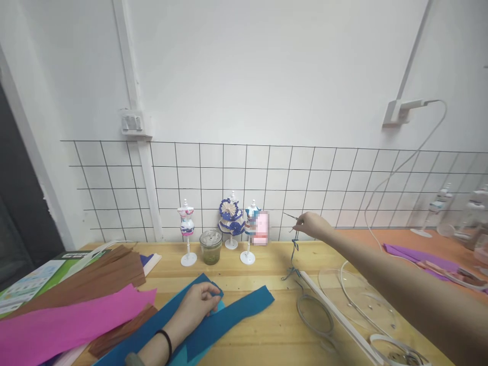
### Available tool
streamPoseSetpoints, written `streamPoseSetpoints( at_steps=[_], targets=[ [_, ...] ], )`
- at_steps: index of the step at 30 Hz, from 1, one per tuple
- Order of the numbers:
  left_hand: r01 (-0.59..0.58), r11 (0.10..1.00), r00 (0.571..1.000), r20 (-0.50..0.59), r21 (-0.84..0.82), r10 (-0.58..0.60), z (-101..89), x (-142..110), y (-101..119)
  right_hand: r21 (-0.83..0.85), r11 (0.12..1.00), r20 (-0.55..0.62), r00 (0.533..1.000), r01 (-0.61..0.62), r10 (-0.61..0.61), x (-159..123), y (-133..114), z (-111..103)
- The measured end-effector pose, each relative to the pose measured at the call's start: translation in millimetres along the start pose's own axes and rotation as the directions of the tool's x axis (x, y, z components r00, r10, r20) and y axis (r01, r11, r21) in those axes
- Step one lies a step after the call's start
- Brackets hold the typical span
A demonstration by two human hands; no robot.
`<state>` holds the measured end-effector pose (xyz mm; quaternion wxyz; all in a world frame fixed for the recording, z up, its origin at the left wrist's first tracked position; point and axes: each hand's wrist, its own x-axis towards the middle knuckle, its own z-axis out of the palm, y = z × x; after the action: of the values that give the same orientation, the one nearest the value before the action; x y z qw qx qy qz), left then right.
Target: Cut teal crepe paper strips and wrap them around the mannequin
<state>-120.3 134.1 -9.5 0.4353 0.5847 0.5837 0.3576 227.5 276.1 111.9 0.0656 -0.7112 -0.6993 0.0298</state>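
Observation:
My left hand [200,302] rests on strips of blue crepe paper [238,312], its fingers curled together. Whether anything is pinched in them is hidden. Farther back, my right hand [308,224] is raised above the table with thumb and fingertips closed. From its fingertips a knotted blue-grey cord [295,249] hangs down to the tabletop. A thin dark pointed piece [290,216] sticks out to the left of the same fingers; its kind is unclear.
Small dress-form stands [186,229] and a lidded glass jar [211,247] line the back. Pink paper [84,320] and brown paper [102,274] lie left. A white strip [335,315], a grey ring [314,314] and a clear disc [343,290] lie right.

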Motion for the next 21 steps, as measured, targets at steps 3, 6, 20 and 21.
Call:
streamPoseSetpoints(
  at_steps=[3,6,20,21],
  targets=[
    [0.007,1.0,1.0,0.003,-0.01,-0.007,0.4,3,-3,0.041,0.999,-0.011,1.0,-0.028,0.028,6,3,1],
    [0.007,1.0,1.0,0.001,-0.011,-0.007,-0.1,5,-4,0.088,0.996,-0.019,1.0,-0.022,0.024,8,9,3],
    [-0.001,0.999,0.999,-0.036,0.041,0.002,-23.5,-11,0,0.132,0.964,-0.012,0.973,0.231,-0.231,-93,3,62],
    [-0.002,0.999,0.999,-0.046,0.053,0.004,-27.6,-14,-1,0.133,0.957,-0.004,0.966,0.257,-0.258,-112,3,76]
  ],
)
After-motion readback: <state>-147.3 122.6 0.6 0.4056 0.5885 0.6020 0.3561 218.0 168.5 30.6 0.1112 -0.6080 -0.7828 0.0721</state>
